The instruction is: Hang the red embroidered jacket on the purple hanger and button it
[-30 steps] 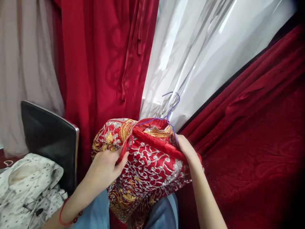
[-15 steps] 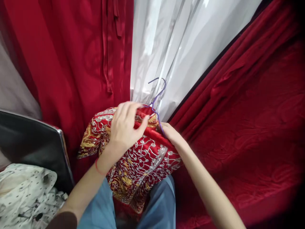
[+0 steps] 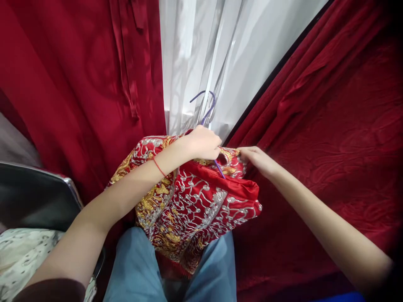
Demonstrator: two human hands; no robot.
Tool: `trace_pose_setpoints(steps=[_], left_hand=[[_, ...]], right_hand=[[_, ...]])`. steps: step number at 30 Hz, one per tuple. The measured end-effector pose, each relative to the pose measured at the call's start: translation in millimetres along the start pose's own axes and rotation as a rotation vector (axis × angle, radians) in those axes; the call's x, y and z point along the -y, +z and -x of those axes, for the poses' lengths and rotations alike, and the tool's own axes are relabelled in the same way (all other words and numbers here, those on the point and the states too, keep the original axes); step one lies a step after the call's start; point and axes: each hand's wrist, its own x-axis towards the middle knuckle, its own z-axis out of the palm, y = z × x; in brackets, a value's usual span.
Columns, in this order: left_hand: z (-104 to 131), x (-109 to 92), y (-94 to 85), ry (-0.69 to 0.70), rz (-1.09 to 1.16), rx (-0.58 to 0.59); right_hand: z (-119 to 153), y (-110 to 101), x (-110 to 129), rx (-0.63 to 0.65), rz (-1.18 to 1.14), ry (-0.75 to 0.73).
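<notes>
A red garment with silver and gold embroidery (image 3: 195, 201) hangs in front of my knees. Out of its neck opening rises the hook of a purple hanger (image 3: 213, 102), and one hanger arm shows again lower down by the red lining. My left hand (image 3: 204, 142) is closed around the hanger just below the hook; its fingers are partly turned from view. Farther right, my right hand (image 3: 256, 159) pinches the garment's embroidered edge and holds it out to the side. The hanger's other arm is hidden inside the cloth.
Red curtains hang at left (image 3: 78, 84) and right (image 3: 330, 147), with a white curtain (image 3: 185, 50) between them. A black chair back (image 3: 34, 197) stands at the left, with a white spotted cloth (image 3: 28, 256) below it. My knees (image 3: 135, 264) are under the garment.
My left hand has moved right and closed on the hanger below its hook. My right hand has moved right and up, drawing the garment's edge away from the hanger arm.
</notes>
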Motion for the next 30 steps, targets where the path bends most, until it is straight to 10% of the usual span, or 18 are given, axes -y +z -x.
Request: trace_pose_setpoints(steps=[6, 13, 19, 30], left_hand=[[-10, 2, -3.9, 0.022, -0.008, 0.075], [-26, -3, 25.4, -0.123, 0.009, -0.117], [-35, -7, 40.4, -0.198, 0.04, -0.195], [-33, -12, 36.9, -0.249, 0.047, -0.15]], right_hand=[[-25, 7, -9, -0.167, 0.048, -0.083], [-20, 35, -12, -0.256, 0.133, -0.222], [-5, 42, -1, -0.015, -0.24, 0.066], [4, 34, 5, 0.039, 0.428, 0.041]])
